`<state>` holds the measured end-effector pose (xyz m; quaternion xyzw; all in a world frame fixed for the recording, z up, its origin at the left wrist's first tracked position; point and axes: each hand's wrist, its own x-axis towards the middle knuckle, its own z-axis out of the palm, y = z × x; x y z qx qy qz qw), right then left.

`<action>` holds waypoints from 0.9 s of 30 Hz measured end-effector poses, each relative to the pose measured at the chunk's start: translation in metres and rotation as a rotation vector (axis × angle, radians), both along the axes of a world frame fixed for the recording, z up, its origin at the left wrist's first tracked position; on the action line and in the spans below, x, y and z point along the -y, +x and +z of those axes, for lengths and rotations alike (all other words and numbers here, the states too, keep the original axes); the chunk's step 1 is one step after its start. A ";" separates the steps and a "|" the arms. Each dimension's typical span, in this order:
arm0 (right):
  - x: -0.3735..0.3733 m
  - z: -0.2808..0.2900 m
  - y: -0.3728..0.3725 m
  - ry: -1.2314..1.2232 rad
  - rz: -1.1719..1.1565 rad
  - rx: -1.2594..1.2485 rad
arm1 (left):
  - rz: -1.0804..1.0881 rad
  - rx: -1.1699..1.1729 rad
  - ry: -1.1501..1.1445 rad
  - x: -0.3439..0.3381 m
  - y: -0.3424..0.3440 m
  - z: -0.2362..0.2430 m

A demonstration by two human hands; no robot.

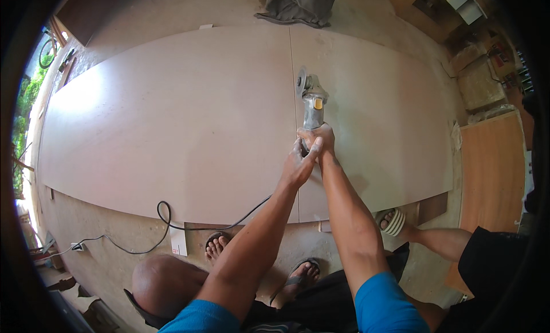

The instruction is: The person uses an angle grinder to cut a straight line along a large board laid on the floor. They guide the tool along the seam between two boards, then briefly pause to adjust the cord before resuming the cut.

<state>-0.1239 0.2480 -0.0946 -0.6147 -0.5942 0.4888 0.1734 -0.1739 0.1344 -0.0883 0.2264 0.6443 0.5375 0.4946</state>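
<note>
An angle grinder (314,107) with a grey body and a round disc (301,81) extends away from me over a large pale panel (229,104). Its disc stands on edge close to a thin straight line that crosses the panel from far to near. My right hand (322,137) is wrapped round the grinder's body. Just behind it, my left hand (299,166) is closed about the rear end, with dust on the fingers. The disc's lower edge is hard to make out, so I cannot tell whether it touches the panel.
A black cable (229,225) loops along the panel's near edge to a plug connection (77,247) at left. Another person's sandalled foot (393,221) is at the near right edge. Dark cloth (301,5) lies beyond the panel; a wooden board (492,172) stands at right.
</note>
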 end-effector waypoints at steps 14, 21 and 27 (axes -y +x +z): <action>-0.016 -0.023 -0.006 0.184 0.014 -0.046 | 0.021 -0.032 -0.092 -0.032 -0.010 -0.004; -0.022 -0.026 -0.002 0.123 0.033 -0.048 | 0.124 0.021 -0.039 -0.035 -0.005 -0.008; -0.021 -0.034 0.004 0.121 0.039 -0.027 | 0.219 -0.015 0.002 -0.038 -0.002 -0.007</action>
